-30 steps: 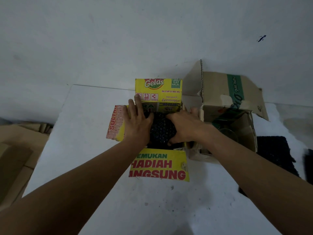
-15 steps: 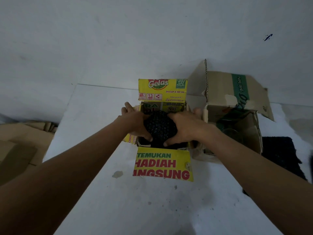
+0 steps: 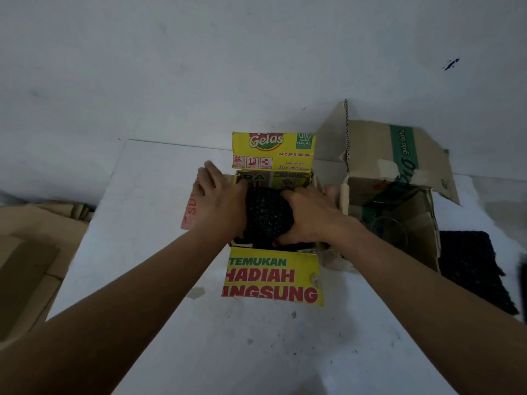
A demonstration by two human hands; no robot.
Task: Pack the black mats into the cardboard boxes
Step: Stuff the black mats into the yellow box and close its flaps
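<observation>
Gripped between the curled fingers and thumb of the right hand [image 3: 310, 216], a bundled black mat [image 3: 266, 216] is held down inside the open yellow box [image 3: 273, 276]. The left hand [image 3: 219, 201] is laid against the mat's left side with fingers straight, reaching over the box's red-printed side flap [image 3: 189, 212].

Just beside the yellow box, on its right, an open brown cardboard box [image 3: 368, 149] is noted, flaps raised; its contents cannot be made out. A second black mat [image 3: 473, 269] is seen lying flat on the white table [image 3: 137, 209], right of the brown box. Flattened cardboard [image 3: 28, 252] is recorded beyond the table's left edge.

Half a second ago the left fingers were curled round the mat; they are now extended, and more of the side flap is exposed.

The mat in hand is observed to be dark, knobbly in texture and domed between the two hands.
</observation>
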